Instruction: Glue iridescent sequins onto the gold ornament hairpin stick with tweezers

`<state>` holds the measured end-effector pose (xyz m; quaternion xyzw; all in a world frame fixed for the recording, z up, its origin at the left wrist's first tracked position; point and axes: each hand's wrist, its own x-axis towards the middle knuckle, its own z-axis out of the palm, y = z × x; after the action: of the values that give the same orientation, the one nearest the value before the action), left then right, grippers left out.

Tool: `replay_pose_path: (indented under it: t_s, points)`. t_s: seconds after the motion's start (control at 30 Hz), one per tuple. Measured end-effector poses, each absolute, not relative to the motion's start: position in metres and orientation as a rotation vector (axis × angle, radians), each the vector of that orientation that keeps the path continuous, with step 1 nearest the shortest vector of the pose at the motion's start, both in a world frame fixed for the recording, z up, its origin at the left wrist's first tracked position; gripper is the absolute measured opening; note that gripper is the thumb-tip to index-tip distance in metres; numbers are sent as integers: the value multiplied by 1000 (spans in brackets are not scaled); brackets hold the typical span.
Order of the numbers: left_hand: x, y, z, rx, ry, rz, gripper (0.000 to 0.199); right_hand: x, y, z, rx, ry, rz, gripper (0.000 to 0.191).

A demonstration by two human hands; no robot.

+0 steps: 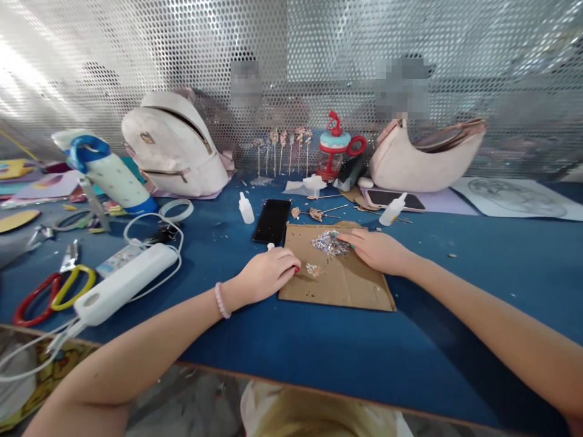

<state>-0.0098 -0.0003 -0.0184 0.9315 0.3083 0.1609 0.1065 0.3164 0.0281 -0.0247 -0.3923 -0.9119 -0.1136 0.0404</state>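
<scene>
A piece of brown cardboard [341,291] lies flat on the blue table. On it sits a pile of small shiny blue, white and silver bits [330,243], like beads or sequins. A smaller cluster of pale pinkish bits [313,269] lies nearer to me. My right hand [376,250] reaches in from the right with fingers stretched out, fingertips touching the pile's edge. At the cardboard's left edge, my left hand [271,273] is closed, fingers curled together beside the pale cluster. A small white tip shows above that hand; what the fingers hold is hidden.
A black phone [272,221] and white squeeze bottles [246,208] stand beyond the cardboard. Decorated sticks [290,149], a red-lidded cup [334,149] and two bags [175,149] line the mesh wall. Scissors [57,291] and a white power strip [125,284] lie left.
</scene>
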Motion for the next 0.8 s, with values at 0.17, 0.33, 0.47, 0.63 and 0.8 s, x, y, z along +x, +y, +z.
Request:
replay_pose_path:
  t_s: [0.17,0.33,0.47,0.63,0.8]
  points:
    - [-10,0,-18,2743,904,484,22,320,21,-23,-1223,-2798,-336,47]
    - [-8,-1,-17,2748,928,464,23,325,17,-25,-1217,-2800,-328,46]
    - [-8,-1,-16,2766,919,458,23,324,19,-29,-1233,-2798,-301,46]
    - [-9,0,-17,2783,889,448,24,320,21,-29,-1289,-2751,-338,46]
    - [-10,0,-19,2764,883,494,24,323,22,-32,-1253,-2713,-356,45]
